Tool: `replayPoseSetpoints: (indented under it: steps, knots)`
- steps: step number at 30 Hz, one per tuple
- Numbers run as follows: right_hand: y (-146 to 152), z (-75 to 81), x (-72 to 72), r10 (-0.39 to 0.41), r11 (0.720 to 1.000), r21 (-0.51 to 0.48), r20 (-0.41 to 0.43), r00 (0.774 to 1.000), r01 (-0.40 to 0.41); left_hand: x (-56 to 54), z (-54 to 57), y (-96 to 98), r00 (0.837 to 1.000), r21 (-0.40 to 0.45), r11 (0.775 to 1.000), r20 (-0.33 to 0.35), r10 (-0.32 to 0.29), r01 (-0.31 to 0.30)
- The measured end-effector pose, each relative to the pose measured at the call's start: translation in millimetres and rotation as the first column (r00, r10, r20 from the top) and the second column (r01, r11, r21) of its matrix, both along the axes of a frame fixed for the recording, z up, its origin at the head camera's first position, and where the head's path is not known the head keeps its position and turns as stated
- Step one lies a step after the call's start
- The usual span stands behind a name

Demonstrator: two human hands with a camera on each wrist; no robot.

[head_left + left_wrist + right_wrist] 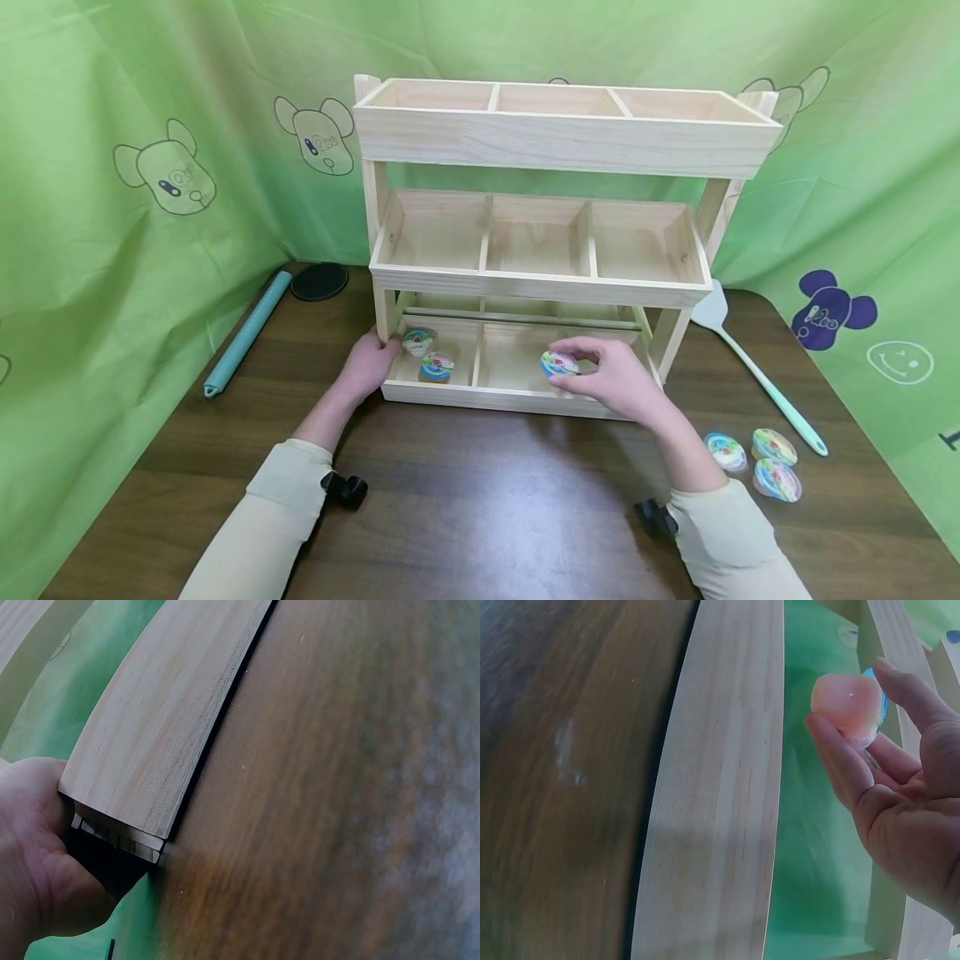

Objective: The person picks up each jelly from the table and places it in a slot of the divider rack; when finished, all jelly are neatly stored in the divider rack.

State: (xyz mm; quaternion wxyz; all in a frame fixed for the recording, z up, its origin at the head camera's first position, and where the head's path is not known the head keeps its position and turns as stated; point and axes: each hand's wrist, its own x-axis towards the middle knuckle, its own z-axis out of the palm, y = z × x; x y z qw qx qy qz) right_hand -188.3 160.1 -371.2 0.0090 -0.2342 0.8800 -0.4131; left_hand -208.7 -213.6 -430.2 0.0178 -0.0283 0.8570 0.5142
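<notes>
My right hand pinches a jelly cup with a printed lid between thumb and fingers, over the bottom tier of a wooden rack. In the right wrist view, the cup's pinkish body shows beyond the tier's front board. My left hand grips the bottom tier's left end; part of its fingers is hidden behind the wood. In the bottom tier's left compartment sit two jelly cups, one toward the back and another nearer the front.
Three more jelly cups lie on the table at the right. Behind them rests a fly swatter with a pale green handle. A blue-green rod and a black round disc lie at the left. Green cloth hangs around the table.
</notes>
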Motion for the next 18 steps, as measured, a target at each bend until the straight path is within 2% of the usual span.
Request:
replayPoseSetpoints:
  steps: [11,18]
  knots:
    - [-15,-1.8,-9.4,0.002,1.000,-0.011,0.028,1.000,-0.002,0.3,0.8,0.3,1.000,-0.002,1.000,0.004,0.002,-0.002]
    - [-24,-2.2,-13.5,-0.018,0.999,0.032,0.032,0.999,0.017,-1.2,1.5,0.6,1.000,-0.015,1.000,0.009,0.007,-0.007]
